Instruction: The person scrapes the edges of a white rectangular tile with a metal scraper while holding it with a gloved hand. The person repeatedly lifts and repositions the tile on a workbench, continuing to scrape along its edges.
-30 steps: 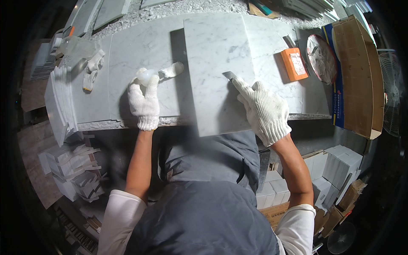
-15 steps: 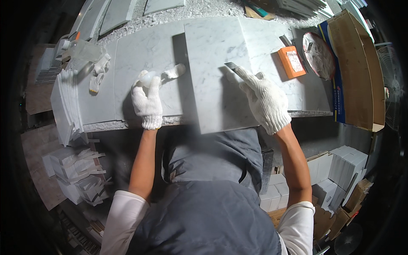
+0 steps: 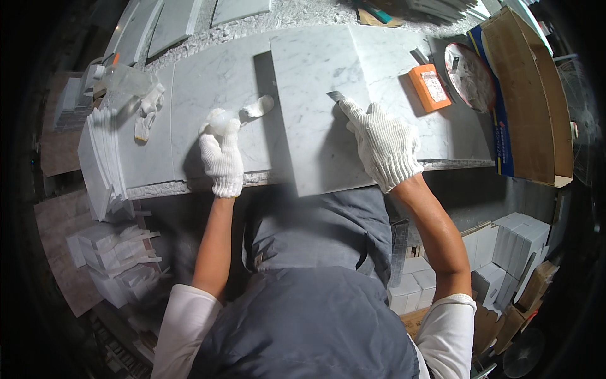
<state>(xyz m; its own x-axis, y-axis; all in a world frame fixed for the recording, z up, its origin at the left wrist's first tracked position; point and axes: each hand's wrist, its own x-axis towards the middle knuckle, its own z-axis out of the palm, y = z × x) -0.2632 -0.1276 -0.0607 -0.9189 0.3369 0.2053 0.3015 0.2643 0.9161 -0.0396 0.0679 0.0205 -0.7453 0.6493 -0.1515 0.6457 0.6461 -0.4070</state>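
Note:
A grey-white veined marble slab (image 3: 315, 76) lies in front of me on top of other marble pieces, its near end jutting past the bench edge. My right hand (image 3: 386, 144), in a white knit glove, is closed on a flat metal scraper blade (image 3: 336, 96) over the slab's right half. Most of the tool is hidden in the glove. Left of the slab, my gloved left hand (image 3: 221, 158) is closed on a translucent white rounded lump (image 3: 219, 119); I cannot make out its kind. Beside it lies a white crumpled piece (image 3: 258, 107), perhaps part of a glove.
An orange container (image 3: 430, 87) with a white label and a round dish of white paste (image 3: 468, 77) stand to the right, next to an open cardboard box (image 3: 527, 95). Stacked thin slabs (image 3: 101, 158), a clear plastic bag (image 3: 126, 79) and a loose glove (image 3: 150, 110) are at left.
My right hand and the blade have moved slightly left and turned over the slab. My left hand has turned a little, showing more of the translucent lump. The slab stays in place.

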